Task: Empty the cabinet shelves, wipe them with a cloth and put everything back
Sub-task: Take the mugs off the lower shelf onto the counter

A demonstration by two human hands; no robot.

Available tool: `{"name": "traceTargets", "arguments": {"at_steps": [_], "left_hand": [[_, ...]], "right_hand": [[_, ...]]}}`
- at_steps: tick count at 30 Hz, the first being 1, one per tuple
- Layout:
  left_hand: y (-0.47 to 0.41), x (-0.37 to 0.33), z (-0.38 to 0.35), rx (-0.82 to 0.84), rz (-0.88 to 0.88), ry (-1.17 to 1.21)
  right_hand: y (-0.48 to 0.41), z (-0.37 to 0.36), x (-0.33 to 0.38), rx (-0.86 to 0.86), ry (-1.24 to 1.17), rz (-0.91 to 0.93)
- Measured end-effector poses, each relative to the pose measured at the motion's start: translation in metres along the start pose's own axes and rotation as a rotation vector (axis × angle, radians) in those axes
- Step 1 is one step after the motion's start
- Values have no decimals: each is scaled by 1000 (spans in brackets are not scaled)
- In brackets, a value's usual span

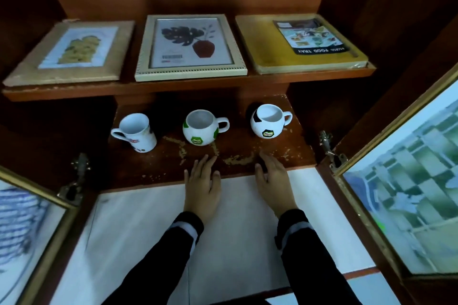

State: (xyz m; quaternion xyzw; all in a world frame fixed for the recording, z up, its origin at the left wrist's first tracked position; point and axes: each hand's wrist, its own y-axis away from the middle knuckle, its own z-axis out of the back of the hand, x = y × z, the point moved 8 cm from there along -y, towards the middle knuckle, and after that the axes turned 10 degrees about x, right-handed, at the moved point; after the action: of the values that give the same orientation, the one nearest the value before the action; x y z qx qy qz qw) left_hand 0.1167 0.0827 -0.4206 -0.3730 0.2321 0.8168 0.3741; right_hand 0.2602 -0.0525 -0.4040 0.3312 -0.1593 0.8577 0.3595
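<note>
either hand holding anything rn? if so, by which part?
Nothing held. Left hand and right hand lie open, no grip, at the worn brown wooden lower shelf's front edge, short of the three mugs.

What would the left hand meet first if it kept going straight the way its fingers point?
Most likely the green-and-white ball-shaped mug, the middle of three. The left hand lies open at the lower shelf front edge, fingers pointing at it over bare wood. Depth is hard to judge.

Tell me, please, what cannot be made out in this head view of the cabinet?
- Small print on the middle mug: too small.
- Picture in the left frame: blurred.
- Cabinet interior beside the lower shelf: lost in shadow.
- Cleaning cloth: none in view.
</note>
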Motion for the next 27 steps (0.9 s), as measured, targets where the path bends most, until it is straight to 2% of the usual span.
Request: {"name": "traceTargets", "arguments": {"at_steps": [7, 13, 18, 27], "left_hand": [[-23, -30, -21, -75, -28, 268], [-38, -38, -29, -95, 40, 392], [-57, -50, -27, -114, -7, 513], [-81, -48, -33, -165, 155, 710]], "right_hand": [[-12, 16, -28, -24, -200, 11], [-37, 35, -52, -67, -371, -98], [-62, 43, -70, -136, -556, -218], [-110, 62, -70, -121, -578, -132]]}}
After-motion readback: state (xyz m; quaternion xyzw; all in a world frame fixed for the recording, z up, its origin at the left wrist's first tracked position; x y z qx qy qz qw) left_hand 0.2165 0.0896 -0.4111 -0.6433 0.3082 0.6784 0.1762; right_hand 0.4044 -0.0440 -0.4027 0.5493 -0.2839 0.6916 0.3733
